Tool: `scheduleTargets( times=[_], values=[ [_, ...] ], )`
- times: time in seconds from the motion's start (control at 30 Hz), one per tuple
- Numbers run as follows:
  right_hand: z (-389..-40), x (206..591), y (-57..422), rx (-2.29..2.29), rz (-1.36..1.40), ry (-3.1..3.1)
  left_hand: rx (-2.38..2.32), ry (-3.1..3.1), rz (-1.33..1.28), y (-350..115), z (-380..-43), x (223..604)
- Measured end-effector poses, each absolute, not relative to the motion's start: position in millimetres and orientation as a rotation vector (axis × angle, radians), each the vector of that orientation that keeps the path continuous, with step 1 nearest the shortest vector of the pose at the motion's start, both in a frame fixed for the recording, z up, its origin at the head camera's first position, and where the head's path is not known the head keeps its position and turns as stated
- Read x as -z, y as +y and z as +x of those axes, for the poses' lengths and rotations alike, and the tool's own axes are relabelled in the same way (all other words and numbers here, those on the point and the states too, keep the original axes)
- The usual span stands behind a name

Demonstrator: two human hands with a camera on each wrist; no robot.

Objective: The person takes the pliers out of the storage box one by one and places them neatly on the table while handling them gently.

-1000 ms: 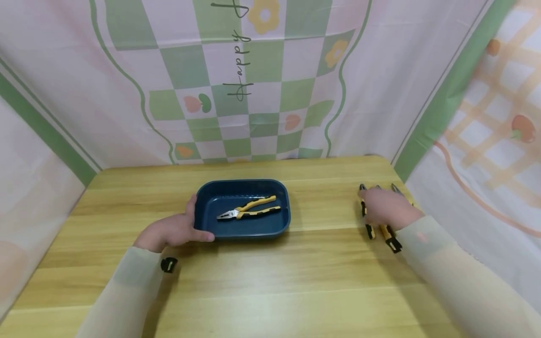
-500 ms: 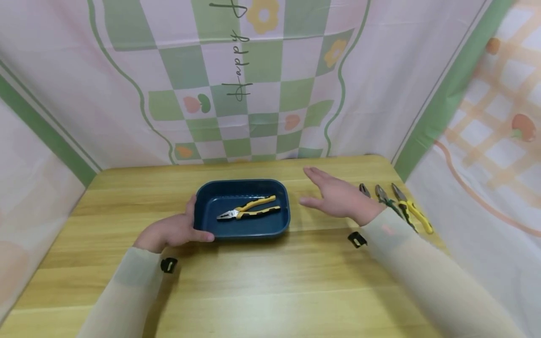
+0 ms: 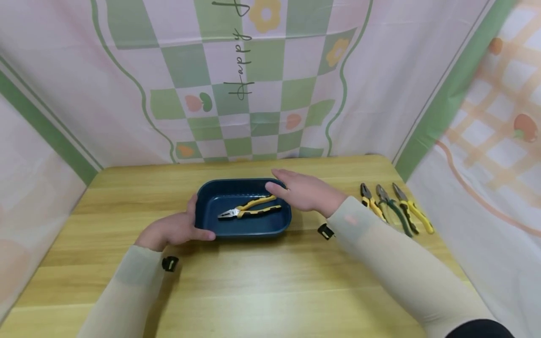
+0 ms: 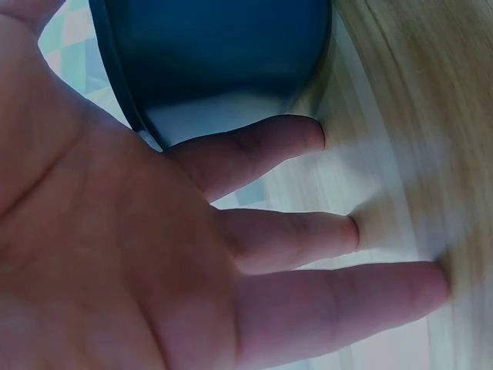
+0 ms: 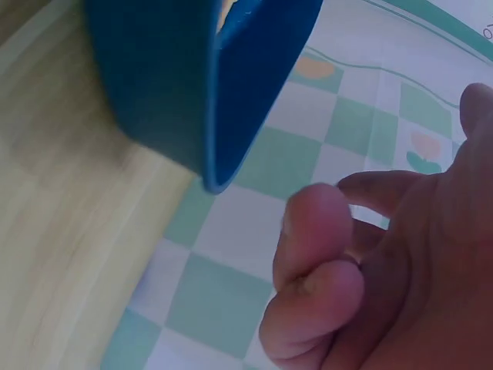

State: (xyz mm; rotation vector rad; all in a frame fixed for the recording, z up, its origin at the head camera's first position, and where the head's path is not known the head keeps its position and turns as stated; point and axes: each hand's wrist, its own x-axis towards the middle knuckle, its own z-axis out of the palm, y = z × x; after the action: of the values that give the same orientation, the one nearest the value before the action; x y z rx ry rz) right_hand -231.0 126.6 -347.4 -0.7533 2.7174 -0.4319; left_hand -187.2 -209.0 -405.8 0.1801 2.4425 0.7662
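A dark blue plastic box (image 3: 245,233) stands on the wooden table, with combination pliers (image 3: 240,212) lying spread inside it, handles yellow and black. My left hand (image 3: 173,228) rests against the box's left end, thumb along the near corner. In the left wrist view, straight fingers (image 4: 300,304) reach down beside the box wall to the table. Over the box's right end is my right hand (image 3: 310,191), holding nothing. The right wrist view shows its fingers (image 5: 312,239) bent and apart from the box rim.
At the table's right lie three more pliers in a row: yellow-and-black ones (image 3: 373,205), green-handled ones (image 3: 399,215) and yellow-handled ones (image 3: 418,217). A patterned curtain (image 3: 262,126) hangs behind the table's back edge. The wooden table (image 3: 253,286) extends toward me.
My right hand has moved left from the row of pliers to the right end of the box, carrying nothing. Those pliers are now uncovered. My left hand and the box have stayed put.
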Motion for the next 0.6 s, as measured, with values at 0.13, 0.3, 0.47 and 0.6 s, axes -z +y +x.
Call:
scheduleTargets(
  times=[0.13, 0.3, 0.47, 0.6],
  values=[
    [-239.9, 343.5, 112.9, 0.5, -0.653, 2.628, -0.762, 2.441, 0.179, -208.8, -187.3, 405.5],
    [-250.3, 336.4, 92.8, 0.705, -0.373, 2.431, -0.764, 2.44, 0.177, -209.5, -188.6, 406.7],
    [-265.4, 338.5, 71.0, 0.55, -0.351, 2.379, -0.767, 2.437, 0.169, -209.8, -189.5, 406.3],
    [-275.0, 347.5, 57.6, 0.412, -0.329, 2.416, -0.76, 2.44, 0.17, -209.3, -189.1, 405.7]
  ],
)
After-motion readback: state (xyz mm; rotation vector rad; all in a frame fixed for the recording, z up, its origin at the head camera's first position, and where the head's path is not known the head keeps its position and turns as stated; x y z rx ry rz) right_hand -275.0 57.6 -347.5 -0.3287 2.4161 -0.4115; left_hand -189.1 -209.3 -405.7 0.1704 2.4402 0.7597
